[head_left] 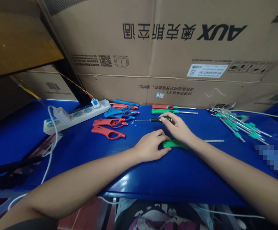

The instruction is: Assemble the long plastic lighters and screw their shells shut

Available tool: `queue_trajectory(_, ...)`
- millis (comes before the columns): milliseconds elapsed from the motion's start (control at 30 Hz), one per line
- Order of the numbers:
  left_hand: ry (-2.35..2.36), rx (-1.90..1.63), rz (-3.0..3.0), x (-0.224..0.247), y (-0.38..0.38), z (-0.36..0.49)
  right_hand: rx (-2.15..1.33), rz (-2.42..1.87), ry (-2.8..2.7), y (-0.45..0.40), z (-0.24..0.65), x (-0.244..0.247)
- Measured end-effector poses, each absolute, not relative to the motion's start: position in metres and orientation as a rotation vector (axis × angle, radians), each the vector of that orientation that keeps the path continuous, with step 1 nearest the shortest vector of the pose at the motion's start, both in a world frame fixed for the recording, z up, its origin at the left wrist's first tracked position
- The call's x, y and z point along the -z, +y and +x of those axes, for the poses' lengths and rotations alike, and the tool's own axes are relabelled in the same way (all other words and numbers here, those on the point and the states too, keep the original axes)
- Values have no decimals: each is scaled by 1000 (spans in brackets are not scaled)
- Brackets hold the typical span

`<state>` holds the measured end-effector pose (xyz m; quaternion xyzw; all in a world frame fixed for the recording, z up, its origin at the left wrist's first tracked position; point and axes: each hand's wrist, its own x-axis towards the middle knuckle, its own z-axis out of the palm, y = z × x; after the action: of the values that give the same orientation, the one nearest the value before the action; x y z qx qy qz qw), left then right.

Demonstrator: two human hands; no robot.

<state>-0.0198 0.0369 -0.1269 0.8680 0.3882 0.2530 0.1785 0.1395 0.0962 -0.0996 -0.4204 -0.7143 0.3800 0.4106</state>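
Observation:
My left hand (154,145) is closed on the handle end of a green gas lighter (174,144), which lies on the blue table with its metal tube pointing right. Just above it, my right hand (176,126) grips a screwdriver (154,120) by its black and yellow handle. The screwdriver's thin shaft points left, its tip by several tiny metal pieces (132,122) on the table. Beyond my hands lie a second green lighter (163,111) and a red lighter (160,106), both with metal tubes. My right forearm hides part of the held lighter.
Several red lighter casings (106,131) and blue casings (116,112) lie at the left. A white power strip (81,114) with plugs and cables stands behind them. Metal tubes with teal parts (244,126) are piled at the right. A large cardboard box (141,70) rises behind the table.

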Motion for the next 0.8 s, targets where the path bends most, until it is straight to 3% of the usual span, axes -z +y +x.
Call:
queue_trajectory(400, 999, -887, 2354, 125, 35, -22, -1368, -915, -1008, 95, 199, 79)
queue_trajectory(533, 1024, -1068, 1890, 121, 31, -18, -1374, -870, -929, 97, 207, 82)
queue_trajectory(800, 858, -1024, 936, 109, 30, -10, -1391, -770, -998, 89, 203, 86)
